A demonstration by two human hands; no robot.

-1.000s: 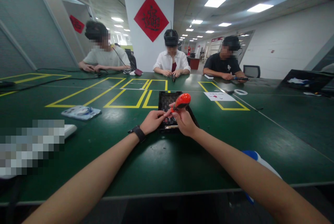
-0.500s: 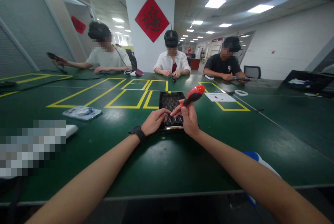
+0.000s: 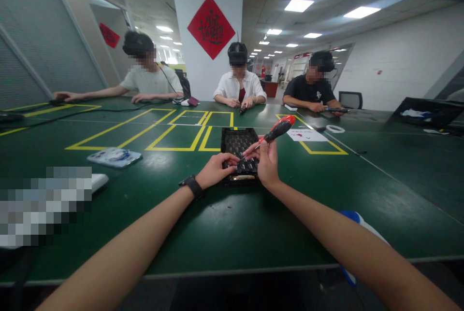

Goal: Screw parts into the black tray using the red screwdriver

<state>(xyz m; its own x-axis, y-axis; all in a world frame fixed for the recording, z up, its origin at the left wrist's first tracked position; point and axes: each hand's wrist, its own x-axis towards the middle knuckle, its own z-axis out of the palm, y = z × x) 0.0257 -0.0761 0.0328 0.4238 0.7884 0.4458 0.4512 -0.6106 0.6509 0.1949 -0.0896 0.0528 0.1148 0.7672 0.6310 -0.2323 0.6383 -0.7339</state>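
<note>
Screwdriver (image 3: 278,129) (tip (image 3: 242,158) indistinct) in right hand (image 3: 268,162)

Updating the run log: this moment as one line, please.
left hand: fingertips by shaft tip | right hand: holds red-and-black screwdriver, handle raised | beneath: open black case | farther left: phone

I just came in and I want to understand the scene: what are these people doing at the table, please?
The right hand of the camera wearer holds a red-and-black screwdriver over an open black case on the green table. Its thin shaft slants down towards the fingertips of the left hand; whether these grip anything is unclear. Opposite, a person in a white shirt has both hands at a small dark object.
</note>
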